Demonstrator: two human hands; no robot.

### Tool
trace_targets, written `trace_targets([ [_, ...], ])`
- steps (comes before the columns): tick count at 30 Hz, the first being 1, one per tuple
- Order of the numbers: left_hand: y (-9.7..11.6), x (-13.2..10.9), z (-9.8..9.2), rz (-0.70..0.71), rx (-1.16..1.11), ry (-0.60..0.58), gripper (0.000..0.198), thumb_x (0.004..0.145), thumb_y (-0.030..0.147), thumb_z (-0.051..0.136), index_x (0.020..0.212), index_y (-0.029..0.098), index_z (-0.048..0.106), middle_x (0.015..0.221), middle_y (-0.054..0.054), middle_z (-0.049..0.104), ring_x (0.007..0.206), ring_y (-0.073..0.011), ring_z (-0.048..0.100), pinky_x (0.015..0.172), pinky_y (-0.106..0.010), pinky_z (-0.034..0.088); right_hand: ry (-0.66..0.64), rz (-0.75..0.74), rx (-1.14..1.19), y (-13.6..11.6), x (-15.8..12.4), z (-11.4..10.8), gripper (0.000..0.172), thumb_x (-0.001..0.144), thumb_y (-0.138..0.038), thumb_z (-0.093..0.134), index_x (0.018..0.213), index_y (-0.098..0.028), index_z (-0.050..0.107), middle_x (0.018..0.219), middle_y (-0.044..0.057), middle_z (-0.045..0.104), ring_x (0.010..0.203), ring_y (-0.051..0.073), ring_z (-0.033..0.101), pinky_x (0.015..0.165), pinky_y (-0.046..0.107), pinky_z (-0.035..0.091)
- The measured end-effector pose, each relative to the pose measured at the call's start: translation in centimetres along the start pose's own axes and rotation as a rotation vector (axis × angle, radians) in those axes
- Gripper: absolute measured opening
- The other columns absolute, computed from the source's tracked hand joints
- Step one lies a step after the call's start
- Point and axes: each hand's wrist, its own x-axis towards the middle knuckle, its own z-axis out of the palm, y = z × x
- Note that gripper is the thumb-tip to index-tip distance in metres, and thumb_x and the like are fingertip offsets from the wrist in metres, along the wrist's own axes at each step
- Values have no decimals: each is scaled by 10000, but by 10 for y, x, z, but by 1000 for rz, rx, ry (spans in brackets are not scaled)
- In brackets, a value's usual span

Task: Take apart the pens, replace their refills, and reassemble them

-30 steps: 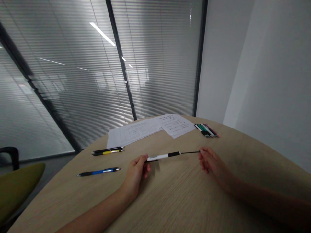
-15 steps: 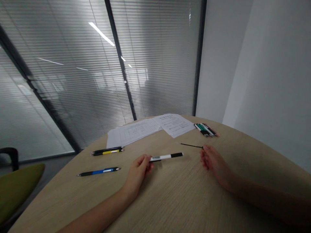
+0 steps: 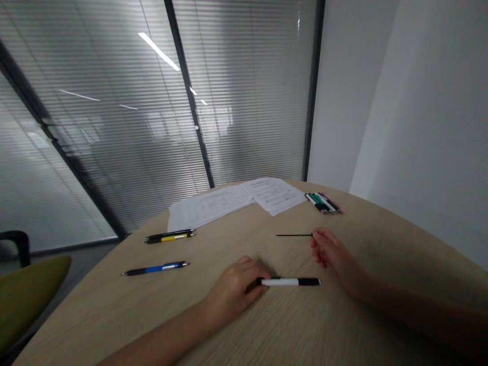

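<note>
My left hand [image 3: 234, 291] grips one end of a white-and-black pen barrel [image 3: 290, 281], held level low on the wooden table [image 3: 267, 335] with its black grip pointing to three o'clock. My right hand [image 3: 333, 254] pinches a thin black refill [image 3: 293, 235] that stretches toward nine o'clock, apart from the pen barrel. From my left hand, a blue pen [image 3: 154, 269] lies at ten o'clock with a yellow-and-black pair of pens [image 3: 170, 237] beyond it, printed sheets [image 3: 213, 206] lie at twelve o'clock, and a row of pens [image 3: 324, 203] sits at one o'clock.

two paper sheets [image 3: 213, 206]; one blue pen [image 3: 154, 269]; one white pen barrel [image 3: 290, 281]; one refill [image 3: 293, 235].
</note>
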Motion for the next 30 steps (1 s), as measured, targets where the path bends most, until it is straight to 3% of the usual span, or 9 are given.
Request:
trace_targets([
  [6, 1, -1, 2, 32, 76, 20, 144, 772, 148, 490, 881, 159, 582, 819, -62, 610, 811, -182, 507, 743, -317, 396, -49, -20, -54, 2, -1, -1, 253, 757, -451, 411, 724, -201, 436, 555, -50, 441, 461, 92, 404, 433, 223, 317],
  [12, 2, 2, -1, -2, -41, 46, 124, 772, 161, 493, 817, 182, 607, 845, -43, 606, 828, -168, 511, 758, -309, 400, -110, -37, -89, 0, -2, -1, 258, 757, -444, 424, 694, -194, 439, 530, -50, 440, 453, 86, 395, 432, 219, 304],
  [17, -3, 4, -3, -178, -180, 145, 134, 765, 188, 505, 673, 170, 601, 770, -33, 581, 789, -155, 521, 738, -291, 406, -158, -50, -93, 0, -3, -1, 277, 748, -460, 439, 687, -190, 445, 517, -53, 434, 445, 82, 391, 431, 218, 303],
  [22, -14, 4, 1, -322, -290, 163, 105, 724, 254, 558, 684, 170, 605, 713, -17, 564, 714, -149, 522, 659, -265, 414, -210, -45, -51, -1, -4, 0, 280, 723, -471, 472, 699, -193, 442, 510, -64, 421, 435, 76, 387, 421, 211, 300],
  [30, -15, 5, 0, -373, -381, 136, 96, 713, 248, 566, 688, 165, 607, 714, -9, 568, 679, -129, 522, 630, -246, 419, -225, -66, -59, 4, -2, 0, 260, 732, -451, 482, 701, -194, 454, 497, -67, 421, 422, 73, 391, 410, 206, 303],
])
